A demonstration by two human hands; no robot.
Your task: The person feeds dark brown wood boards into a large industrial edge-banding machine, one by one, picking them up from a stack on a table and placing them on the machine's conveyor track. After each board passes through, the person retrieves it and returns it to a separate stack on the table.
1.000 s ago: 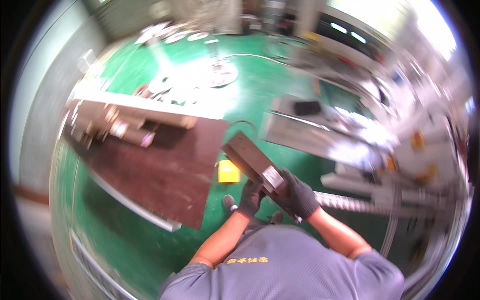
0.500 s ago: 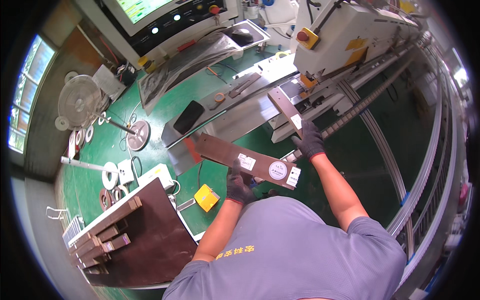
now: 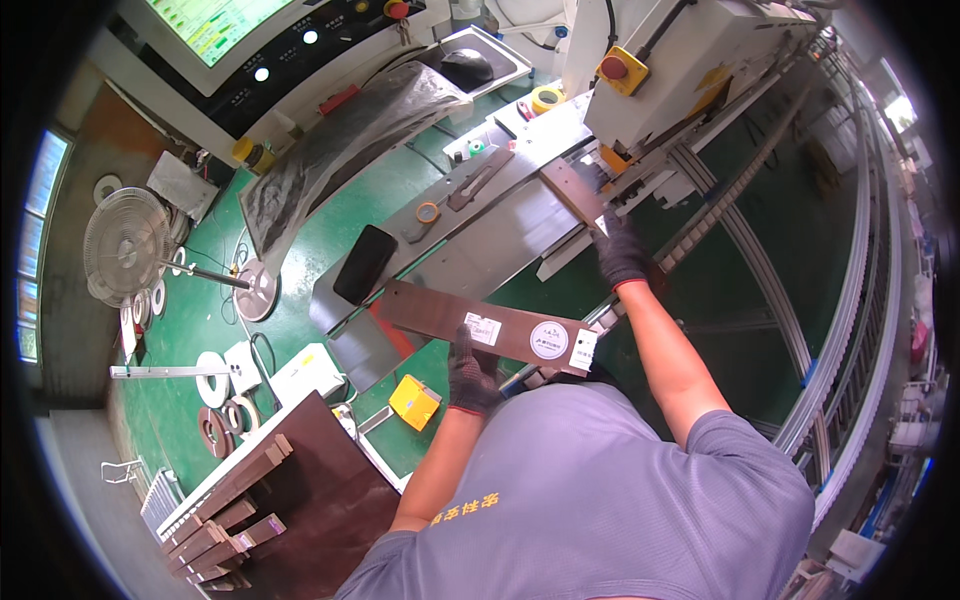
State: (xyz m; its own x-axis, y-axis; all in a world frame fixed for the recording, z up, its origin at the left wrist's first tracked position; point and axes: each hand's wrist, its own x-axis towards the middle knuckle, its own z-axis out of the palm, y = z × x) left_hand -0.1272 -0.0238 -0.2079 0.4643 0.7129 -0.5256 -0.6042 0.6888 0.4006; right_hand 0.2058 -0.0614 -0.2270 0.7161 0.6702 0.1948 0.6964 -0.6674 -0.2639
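My left hand [image 3: 472,380], in a dark glove, grips a long brown board [image 3: 425,315] from its near edge, thumb on top. The board bears white labels and a round white sticker toward its right end, and is held tilted in front of my body. My right hand [image 3: 622,252], also gloved, is closed round the near end of a narrower brown board [image 3: 570,190]. That board's far end lies over the metal machine bed [image 3: 500,235], beside the white machine head [image 3: 665,95]. The right fingers are partly hidden.
A black phone [image 3: 366,264] and a tape roll [image 3: 428,212] lie on the bed. A red stop button [image 3: 613,67] sits on the machine. At lower left, several brown strips [image 3: 235,540] rest on a dark tabletop [image 3: 335,480]. A fan [image 3: 128,250] stands at left, a screen [image 3: 210,25] behind.
My right hand has pushed the narrower board a little farther forward over the bed. The left hand still holds the labelled board. The whole view has turned slightly.
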